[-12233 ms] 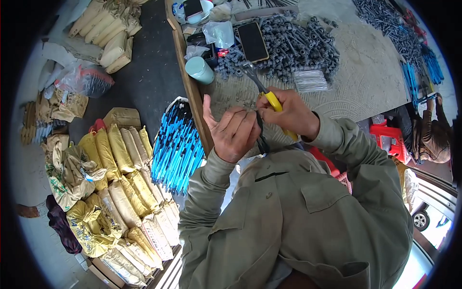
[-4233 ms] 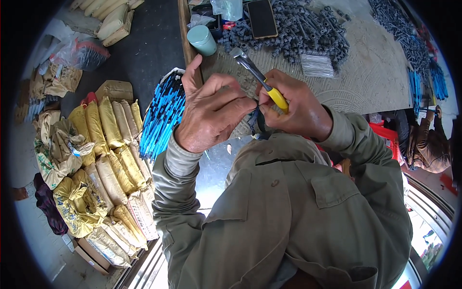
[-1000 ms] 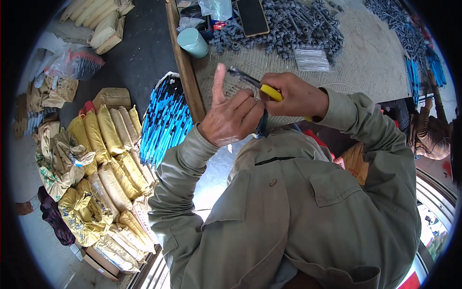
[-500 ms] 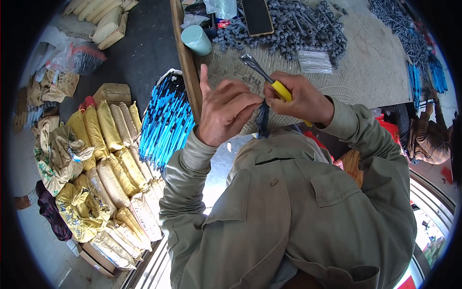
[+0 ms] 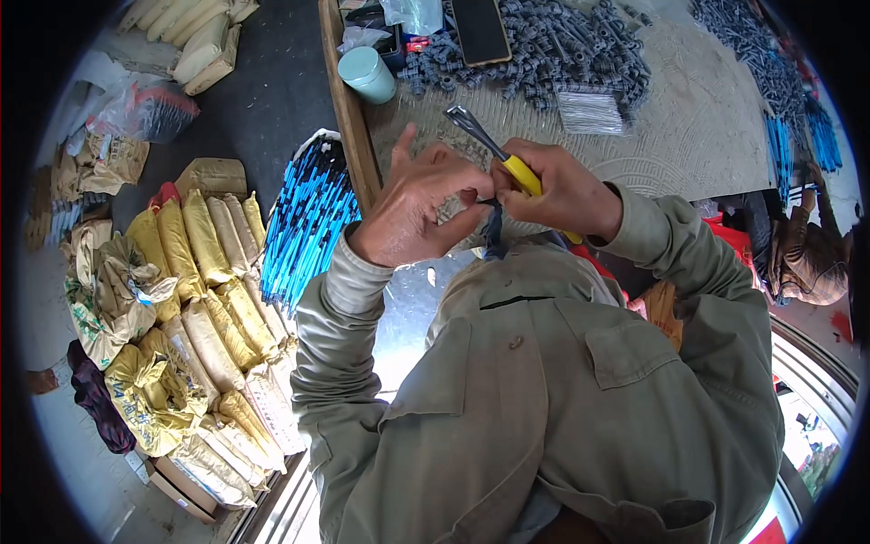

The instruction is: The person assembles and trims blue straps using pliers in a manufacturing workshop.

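Observation:
My right hand is closed around a yellow-handled tool, whose forked metal head points up and to the left. My left hand meets the right fingertips, its thumb and forefinger bent into a ring and closed at the tips. The other left fingers are raised, one pointing away from me. Whatever small piece lies between the fingertips is mostly hidden. Just below them a dark strip shows in front of my clothing; I cannot tell whether it is held.
Grey plastic fittings are heaped at the far side of the worktop, beside thin metal pins. A phone and a pale green jar lie near. Left are blue rods and stacked yellow packages.
My left hand has turned and shifted slightly left and down at the wrist, its thumb and forefinger opening into a rounder ring. The right hand with the tool has moved slightly left.

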`<state>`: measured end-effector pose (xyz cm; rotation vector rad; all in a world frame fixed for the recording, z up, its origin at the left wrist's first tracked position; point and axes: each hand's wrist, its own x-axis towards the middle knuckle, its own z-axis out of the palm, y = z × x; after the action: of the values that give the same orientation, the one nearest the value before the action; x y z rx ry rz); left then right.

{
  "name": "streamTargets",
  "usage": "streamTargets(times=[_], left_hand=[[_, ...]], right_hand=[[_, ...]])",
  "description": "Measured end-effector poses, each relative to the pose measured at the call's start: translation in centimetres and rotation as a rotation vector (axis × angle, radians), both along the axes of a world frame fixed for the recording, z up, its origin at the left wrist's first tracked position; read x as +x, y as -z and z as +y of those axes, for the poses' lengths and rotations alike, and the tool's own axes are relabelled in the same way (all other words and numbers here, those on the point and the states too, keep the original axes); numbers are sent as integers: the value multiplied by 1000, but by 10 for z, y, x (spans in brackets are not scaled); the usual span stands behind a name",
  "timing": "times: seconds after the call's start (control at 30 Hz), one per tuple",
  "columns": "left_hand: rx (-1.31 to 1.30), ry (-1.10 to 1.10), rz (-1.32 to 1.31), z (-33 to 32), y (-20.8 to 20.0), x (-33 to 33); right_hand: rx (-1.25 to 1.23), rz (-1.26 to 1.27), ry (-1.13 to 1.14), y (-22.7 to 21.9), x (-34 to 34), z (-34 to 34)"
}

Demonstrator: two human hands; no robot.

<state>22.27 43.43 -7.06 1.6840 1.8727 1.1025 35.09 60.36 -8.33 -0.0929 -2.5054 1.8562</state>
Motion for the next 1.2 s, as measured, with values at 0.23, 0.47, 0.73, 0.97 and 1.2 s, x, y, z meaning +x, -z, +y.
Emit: streamTargets(times=[0.23, 0.47, 0.73, 0.97, 1.2], left_hand=[[24, 30, 233, 6, 0, 1], [195, -59, 293, 4, 5, 8], [280, -57, 717, 3, 4, 21], [265, -20, 781, 1, 3, 21], [335, -130, 638, 4, 7, 24]], right_hand=[[-6, -34, 9, -2, 3, 2], [-61, -77, -17, 2, 5, 5], [-221, -201, 16, 2, 12, 10], [-248, -271, -18, -11, 6, 8], [-204, -232, 28, -5, 4, 6]])
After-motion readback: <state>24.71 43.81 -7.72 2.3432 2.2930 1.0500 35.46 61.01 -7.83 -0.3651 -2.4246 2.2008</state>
